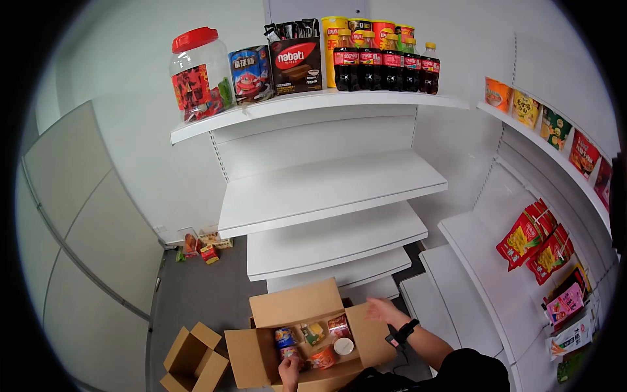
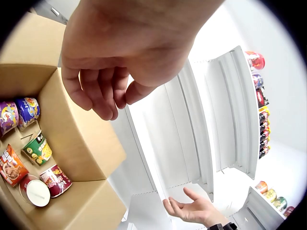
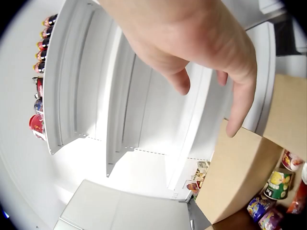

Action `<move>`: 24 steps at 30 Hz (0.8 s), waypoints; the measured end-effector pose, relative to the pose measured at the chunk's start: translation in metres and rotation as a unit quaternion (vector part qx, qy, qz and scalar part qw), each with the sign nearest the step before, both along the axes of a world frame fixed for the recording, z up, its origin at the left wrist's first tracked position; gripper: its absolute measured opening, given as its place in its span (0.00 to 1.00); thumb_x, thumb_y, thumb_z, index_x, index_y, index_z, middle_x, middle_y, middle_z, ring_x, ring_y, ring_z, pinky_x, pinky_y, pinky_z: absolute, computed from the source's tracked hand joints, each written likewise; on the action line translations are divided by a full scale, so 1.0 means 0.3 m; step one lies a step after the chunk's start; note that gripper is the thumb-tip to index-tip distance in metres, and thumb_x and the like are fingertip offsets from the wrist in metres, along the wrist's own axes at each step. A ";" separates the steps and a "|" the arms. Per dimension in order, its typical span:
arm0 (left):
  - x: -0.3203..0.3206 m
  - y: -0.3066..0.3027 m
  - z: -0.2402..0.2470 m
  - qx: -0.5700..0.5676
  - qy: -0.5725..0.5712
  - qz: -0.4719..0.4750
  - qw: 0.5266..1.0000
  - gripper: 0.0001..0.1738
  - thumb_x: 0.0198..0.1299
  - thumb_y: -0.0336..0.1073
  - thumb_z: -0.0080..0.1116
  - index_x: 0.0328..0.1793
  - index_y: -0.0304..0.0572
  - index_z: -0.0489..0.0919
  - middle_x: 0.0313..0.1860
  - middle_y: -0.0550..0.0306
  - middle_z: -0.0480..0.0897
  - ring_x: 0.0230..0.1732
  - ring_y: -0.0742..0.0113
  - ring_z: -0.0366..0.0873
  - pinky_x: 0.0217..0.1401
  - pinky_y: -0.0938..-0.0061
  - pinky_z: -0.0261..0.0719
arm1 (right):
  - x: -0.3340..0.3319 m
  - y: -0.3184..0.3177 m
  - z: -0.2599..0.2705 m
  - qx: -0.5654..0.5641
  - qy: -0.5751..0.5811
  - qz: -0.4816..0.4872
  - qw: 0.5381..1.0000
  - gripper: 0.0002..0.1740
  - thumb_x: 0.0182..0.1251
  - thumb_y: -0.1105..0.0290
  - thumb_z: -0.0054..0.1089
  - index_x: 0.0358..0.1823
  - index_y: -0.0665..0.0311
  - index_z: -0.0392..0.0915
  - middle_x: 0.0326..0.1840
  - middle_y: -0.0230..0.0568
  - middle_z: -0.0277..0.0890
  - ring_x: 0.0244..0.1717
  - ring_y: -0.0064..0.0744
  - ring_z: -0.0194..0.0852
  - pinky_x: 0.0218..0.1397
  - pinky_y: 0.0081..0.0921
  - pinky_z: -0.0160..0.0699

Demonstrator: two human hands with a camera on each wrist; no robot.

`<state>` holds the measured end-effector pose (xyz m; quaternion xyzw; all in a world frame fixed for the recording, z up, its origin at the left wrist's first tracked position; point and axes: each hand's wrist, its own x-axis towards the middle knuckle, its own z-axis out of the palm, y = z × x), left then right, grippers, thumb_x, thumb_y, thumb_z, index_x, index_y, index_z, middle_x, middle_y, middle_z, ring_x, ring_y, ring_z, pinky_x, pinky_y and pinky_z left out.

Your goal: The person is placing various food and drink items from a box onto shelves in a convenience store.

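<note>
Head: we list cups inside the carton; left hand at its near-left, right hand by its right, hands apart, both empty. Left wrist: green cup, likely light, crushable. Right wrist: blue cup, likely slick; we'd grasp below the rim.

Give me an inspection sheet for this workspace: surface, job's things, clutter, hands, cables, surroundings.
Surface: white tiered shelf; cola bottles and a red-lidded jar stand on its top tier.
Job's things: six cups visible in an open carton.
Clutter: second open carton and packets on the floor.
Hands: left hand loosely curled, empty; right hand open, empty.
Cables: thin dark cable below the right wristband.
Surroundings: side shelf with packaged cups; red packets hang below.
</note>
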<state>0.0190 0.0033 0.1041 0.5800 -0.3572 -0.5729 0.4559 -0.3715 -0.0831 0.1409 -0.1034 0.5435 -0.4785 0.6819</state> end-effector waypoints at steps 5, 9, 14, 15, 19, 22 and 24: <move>0.039 0.009 -0.055 0.022 0.013 -0.005 1.000 0.10 0.62 0.34 0.55 0.31 0.36 0.78 0.26 0.57 0.81 0.25 0.74 0.76 0.29 0.80 0.73 | 0.094 0.113 -0.189 0.100 -0.030 -0.044 0.994 0.47 0.57 0.56 0.69 0.64 0.79 0.49 0.61 0.66 0.51 0.62 0.61 0.60 0.54 0.61 0.77; 0.066 0.024 -0.134 0.036 0.011 -0.015 0.999 0.12 0.62 0.35 0.55 0.29 0.36 0.81 0.25 0.61 0.80 0.26 0.76 0.73 0.31 0.81 0.72 | 0.098 0.210 -0.361 0.191 -0.079 -0.006 0.978 0.53 0.53 0.50 0.71 0.63 0.82 0.49 0.61 0.69 0.51 0.59 0.67 0.62 0.53 0.67 0.73; 0.081 0.059 -0.212 0.093 0.008 -0.011 0.996 0.13 0.63 0.39 0.56 0.33 0.37 0.80 0.26 0.64 0.79 0.26 0.78 0.72 0.29 0.82 0.70 | 0.122 0.273 -0.510 0.267 -0.076 0.021 0.961 0.54 0.52 0.46 0.70 0.62 0.85 0.50 0.52 0.73 0.57 0.49 0.72 0.68 0.52 0.69 0.72; 0.090 0.069 -0.235 0.109 0.031 -0.015 0.993 0.12 0.63 0.39 0.56 0.33 0.37 0.80 0.26 0.63 0.79 0.27 0.77 0.73 0.29 0.82 0.70 | 0.131 0.281 -0.566 0.272 -0.064 0.016 0.960 0.52 0.52 0.46 0.70 0.64 0.78 0.52 0.48 0.74 0.59 0.44 0.74 0.69 0.51 0.70 0.73; 0.092 0.101 -0.253 0.176 -0.005 -0.024 0.984 0.13 0.64 0.41 0.54 0.36 0.39 0.80 0.30 0.59 0.82 0.31 0.74 0.79 0.32 0.81 0.74 | 0.190 0.284 -0.692 0.360 -0.071 -0.047 0.929 0.50 0.55 0.47 0.67 0.74 0.53 0.48 0.68 0.74 0.42 0.65 0.79 0.47 0.54 0.79 0.60; 0.104 0.118 -0.306 0.191 -0.007 -0.025 0.981 0.14 0.65 0.41 0.51 0.37 0.37 0.79 0.33 0.56 0.83 0.31 0.72 0.79 0.32 0.81 0.74 | 0.181 0.320 -0.693 0.209 -0.129 0.061 0.967 0.42 0.64 0.51 0.58 0.75 0.43 0.46 0.75 0.66 0.23 0.69 0.84 0.33 0.54 0.82 0.57; 0.106 0.116 -0.321 0.217 -0.006 -0.017 0.976 0.14 0.64 0.40 0.51 0.37 0.35 0.79 0.33 0.54 0.83 0.32 0.71 0.80 0.33 0.81 0.75 | 0.178 0.299 -0.705 0.180 -0.116 0.085 0.973 0.39 0.67 0.53 0.55 0.75 0.41 0.46 0.76 0.61 0.21 0.67 0.87 0.35 0.54 0.82 0.57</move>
